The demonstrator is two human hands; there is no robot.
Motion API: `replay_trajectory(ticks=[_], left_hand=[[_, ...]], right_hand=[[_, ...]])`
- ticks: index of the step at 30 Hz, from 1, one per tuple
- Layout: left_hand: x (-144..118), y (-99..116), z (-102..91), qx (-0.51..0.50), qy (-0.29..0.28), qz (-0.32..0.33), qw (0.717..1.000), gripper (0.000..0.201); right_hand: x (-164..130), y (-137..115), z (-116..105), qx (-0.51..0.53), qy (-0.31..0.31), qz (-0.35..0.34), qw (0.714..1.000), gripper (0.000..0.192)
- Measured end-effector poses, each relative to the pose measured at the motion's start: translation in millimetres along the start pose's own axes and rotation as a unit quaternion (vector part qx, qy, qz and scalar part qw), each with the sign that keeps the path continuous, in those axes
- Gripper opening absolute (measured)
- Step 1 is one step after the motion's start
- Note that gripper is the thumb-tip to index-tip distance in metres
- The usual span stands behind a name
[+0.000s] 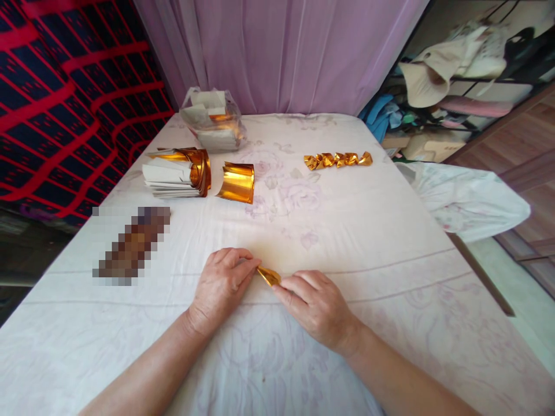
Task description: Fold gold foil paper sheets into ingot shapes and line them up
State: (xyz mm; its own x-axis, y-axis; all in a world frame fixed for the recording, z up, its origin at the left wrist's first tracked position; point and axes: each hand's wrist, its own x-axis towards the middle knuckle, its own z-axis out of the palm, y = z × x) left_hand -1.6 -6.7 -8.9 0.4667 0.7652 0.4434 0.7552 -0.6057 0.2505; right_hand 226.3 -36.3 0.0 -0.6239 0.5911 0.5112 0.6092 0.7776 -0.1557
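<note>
A small folded piece of gold foil paper (pixel 268 275) is lying pinched flat near the table's front edge.

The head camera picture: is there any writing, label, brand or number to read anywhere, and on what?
No readable text anywhere.
The clear plastic bag of white paper slips shows no legible print.
The small folded gold foil piece, pinched between left hand and right hand, is plain.

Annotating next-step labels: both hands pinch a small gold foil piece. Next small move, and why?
Probably press the next crease flat: the left hand and right hand pinch the small folded gold foil piece against the white floral cloth, unlike the finished row of folded gold pieces.
</note>
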Motion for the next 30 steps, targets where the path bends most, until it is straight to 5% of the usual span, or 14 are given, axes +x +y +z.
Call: replay_trajectory(ticks=[7,14,21,30], left_hand=[[-5.2,1.4,-3.8,-0.079,-0.058,-0.04,0.994,0.028],[-0.3,10.5,-4.6,-0.082,-0.107,0.012,0.991,0.019],[0.1,7.0,-6.1,-0.111,-0.109,0.011,0.988,0.017],[1.6,5.3,-10.4,-0.16,-0.123,0.003,0.979,0.012]], right_hand=[[-1.4,-11.1,14.8,0.029,-0.031,-0.007,0.999,0.008],[-4.8,-5.1,14.2,0.109,-0.067,0.015,0.992,0.017],[-9.2,9.5,2.7,0.137,-0.067,0.076,0.985,0.017],[-8.5,10.5,2.6,0.137,-0.096,0.054,0.984,0.022]])
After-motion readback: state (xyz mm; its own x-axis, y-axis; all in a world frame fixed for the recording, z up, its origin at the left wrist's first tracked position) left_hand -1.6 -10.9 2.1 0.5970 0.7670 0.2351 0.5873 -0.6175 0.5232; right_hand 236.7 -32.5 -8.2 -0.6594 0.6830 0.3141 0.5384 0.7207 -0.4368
